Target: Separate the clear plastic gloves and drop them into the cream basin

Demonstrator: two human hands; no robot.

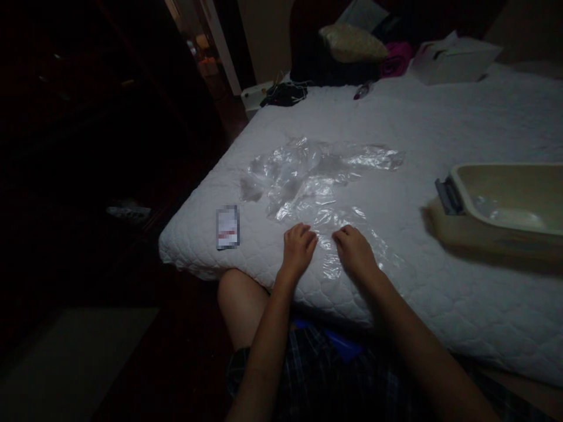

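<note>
Clr plastic (303,176), wht bed (431,129), dk-plaid shorts (308,363).

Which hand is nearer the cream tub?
Right. The right hand, at the clear plastic, is left of the tub in the picture, apart from it. The left hand is farther left, beyond the right.

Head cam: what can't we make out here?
All in the head view:
Tub: right end cut off by the picture's edge.
Phone-like thing: face lost to pixelation.
Left hand, right hand: any grip on the clear plastic, hidden behind the hands.
Pale bundle, left: too dark to identify.
</note>
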